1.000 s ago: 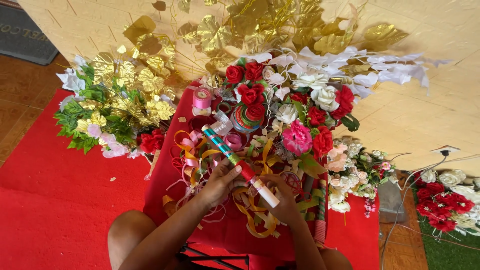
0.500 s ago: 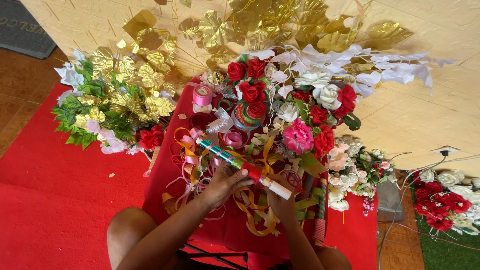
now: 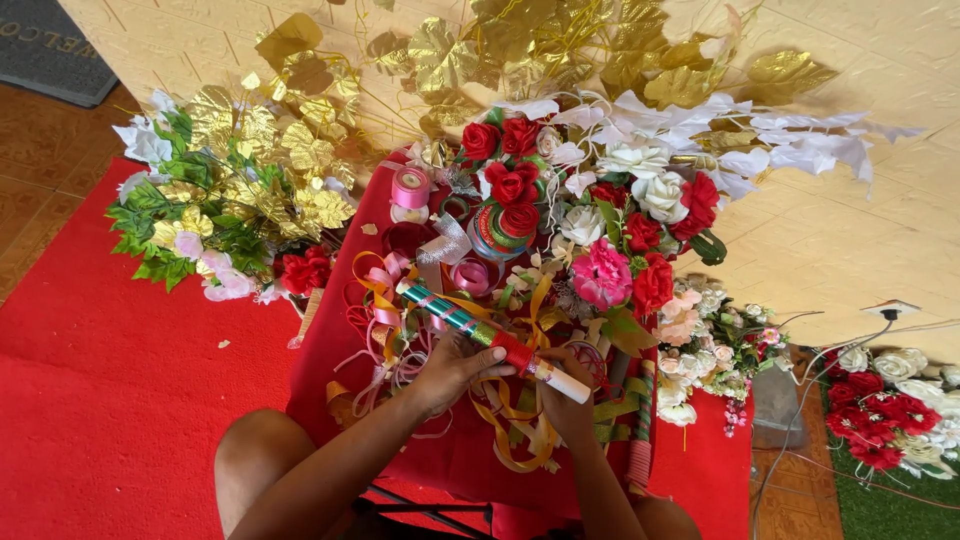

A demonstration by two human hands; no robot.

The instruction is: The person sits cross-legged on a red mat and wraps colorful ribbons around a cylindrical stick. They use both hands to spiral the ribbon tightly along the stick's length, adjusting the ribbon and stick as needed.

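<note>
Seen from above, a seated person's bare knee and forearms frame the bottom of the view as both hands work at a red-draped table (image 3: 330, 340). The left hand (image 3: 448, 368) is curled closed around the middle of a long stick (image 3: 490, 340) wrapped in green, pink and red ribbon, its fingers touching the red band; the right hand (image 3: 568, 392) is closed around the stick's bare white end, which pokes out toward the right. The stick lies slanted across the table, its striped green tip pointing up and to the left, resting over a tangle of loose ribbon strands (image 3: 510, 430) in gold, pink and orange that spill over the table's near edge. Just beyond the stick sit several ribbon spools (image 3: 410, 188), pink and silver among them, beside a green-and-red roll. Farther back, a bouquet of red and white artificial roses (image 3: 515, 180) stands with a large pink flower (image 3: 600, 275) at its right edge. To the left, a spray of gold leaves and green foliage (image 3: 240, 190) lies on the red carpet (image 3: 110, 400). More gold leaves (image 3: 520, 50) and white petal sprays (image 3: 760, 145) spread against the pale wall (image 3: 880, 250) behind. At far right, red and white flowers (image 3: 890, 410) rest on green matting.
</note>
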